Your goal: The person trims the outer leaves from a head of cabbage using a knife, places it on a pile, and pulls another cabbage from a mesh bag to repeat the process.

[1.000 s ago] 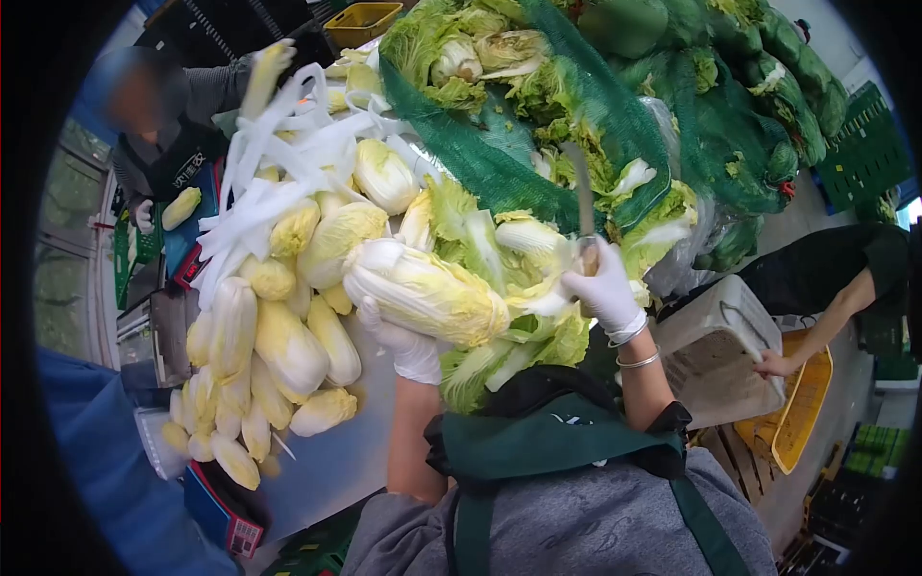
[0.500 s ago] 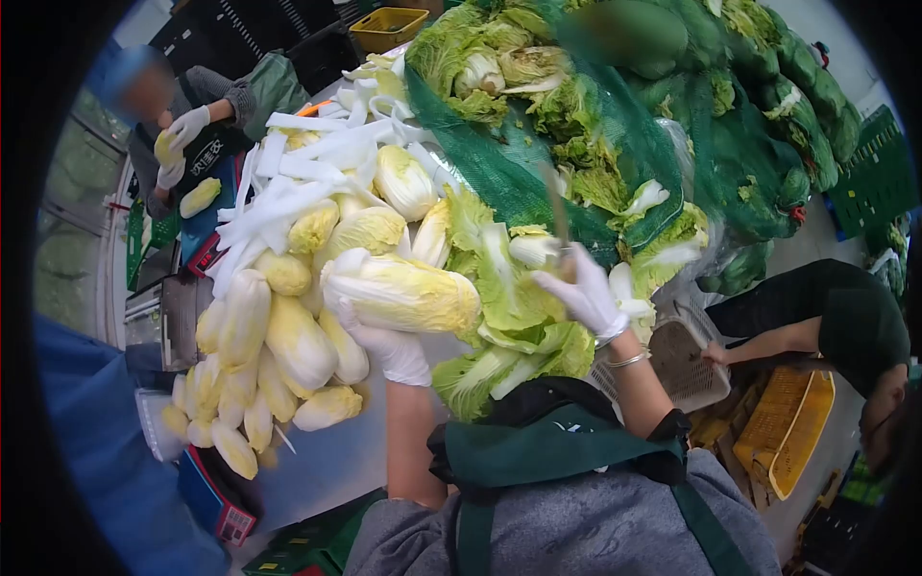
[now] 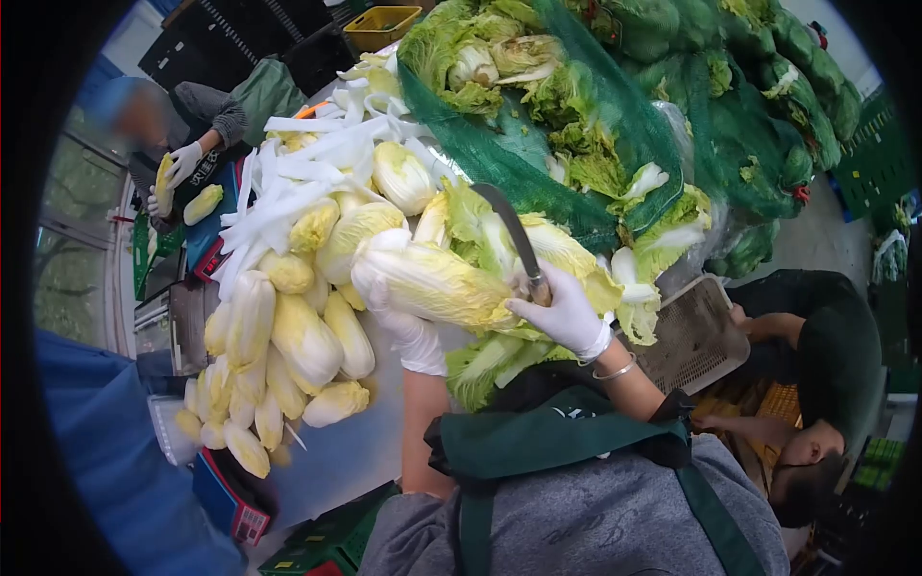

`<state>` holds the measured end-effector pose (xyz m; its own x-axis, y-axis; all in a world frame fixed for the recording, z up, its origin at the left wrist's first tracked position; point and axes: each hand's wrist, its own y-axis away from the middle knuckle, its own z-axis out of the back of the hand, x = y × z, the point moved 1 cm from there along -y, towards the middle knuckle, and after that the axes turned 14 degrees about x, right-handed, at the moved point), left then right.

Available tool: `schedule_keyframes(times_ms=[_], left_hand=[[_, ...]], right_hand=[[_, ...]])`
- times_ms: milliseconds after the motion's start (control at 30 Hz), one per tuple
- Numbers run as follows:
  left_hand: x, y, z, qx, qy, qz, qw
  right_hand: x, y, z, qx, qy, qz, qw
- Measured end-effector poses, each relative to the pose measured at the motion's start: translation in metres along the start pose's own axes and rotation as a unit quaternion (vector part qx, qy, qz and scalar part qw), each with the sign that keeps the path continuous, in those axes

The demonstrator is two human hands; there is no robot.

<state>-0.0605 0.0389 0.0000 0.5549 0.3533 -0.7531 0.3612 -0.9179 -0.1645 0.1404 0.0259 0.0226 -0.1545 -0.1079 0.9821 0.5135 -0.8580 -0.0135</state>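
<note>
My gloved left hand (image 3: 411, 331) is closed around a pale yellow napa cabbage (image 3: 437, 283), which lies almost level with its white base to the left. In my gloved right hand (image 3: 569, 319) is the wooden handle of a curved knife (image 3: 516, 228). Its dark blade rises up and to the left, and the hand is at the cabbage's leafy end. Green outer leaves (image 3: 490, 370) lie beneath the cabbage, and a yellow leaf (image 3: 562, 252) shows just behind the knife. To the left is a pile of trimmed cabbages (image 3: 307, 338).
White strips (image 3: 288, 206) lie heaped behind the trimmed cabbages. Green netting (image 3: 519, 163) with leafy cabbages covers the back. At left a co-worker's gloved hand (image 3: 181, 163) holds a cabbage. Another person (image 3: 812, 331) bends by a grey crate (image 3: 696, 331) at right.
My right hand has come down with the knife to the cabbage's leafy end. The cabbage has shifted slightly right, and the person at right has bent lower.
</note>
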Motion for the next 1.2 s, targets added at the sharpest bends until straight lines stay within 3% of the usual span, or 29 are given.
schedule_keyframes(times_ms=[100,233,333,433,533,633,700,733,800,900,1000,1100,1200], left_hand=[[-0.018,-0.002,-0.018,0.009,0.018,-0.033,0.999],[-0.029,-0.002,-0.013,-0.006,0.049,-0.047,0.998],[-0.026,-0.001,-0.006,-0.029,0.095,-0.055,0.994],[-0.026,0.006,-0.015,-0.018,0.038,-0.089,0.995],[-0.024,0.01,-0.021,-0.017,-0.005,-0.105,0.994],[-0.037,0.012,-0.039,-0.13,-0.1,-0.107,0.981],[-0.042,0.011,-0.033,-0.124,-0.117,-0.109,0.979],[-0.046,0.01,-0.03,-0.121,-0.127,-0.11,0.978],[-0.051,0.014,-0.028,-0.057,-0.007,-0.029,0.998],[-0.046,0.015,-0.017,0.054,0.083,0.109,0.989],[-0.027,0.024,-0.014,0.113,0.096,0.239,0.96],[-0.01,0.036,-0.021,0.169,0.13,0.32,0.923],[-0.008,0.044,-0.038,0.186,0.182,0.391,0.883]], right_hand=[[-0.015,0.013,0.004,-0.005,-0.086,-0.019,0.996],[-0.04,0.026,0.015,0.006,-0.106,-0.091,0.99],[-0.026,0.023,0.003,-0.021,-0.198,-0.062,0.978],[-0.003,0.014,-0.021,-0.04,-0.166,-0.015,0.985],[-0.004,0.015,-0.043,-0.023,-0.132,-0.062,0.989],[-0.027,0.024,-0.045,-0.001,-0.114,-0.07,0.991],[-0.035,0.03,-0.032,-0.006,-0.136,-0.046,0.99],[-0.026,0.034,-0.019,-0.02,-0.076,-0.069,0.995],[-0.021,0.036,0.012,0.039,-0.006,-0.209,0.977],[-0.017,0.03,0.025,-0.008,0.083,-0.128,0.988],[0.024,0.012,0.023,0.041,0.045,-0.07,0.996],[0.037,-0.011,0.01,0.07,0.156,-0.001,0.985],[0.021,-0.033,0.005,-0.055,0.12,0.133,0.982]])
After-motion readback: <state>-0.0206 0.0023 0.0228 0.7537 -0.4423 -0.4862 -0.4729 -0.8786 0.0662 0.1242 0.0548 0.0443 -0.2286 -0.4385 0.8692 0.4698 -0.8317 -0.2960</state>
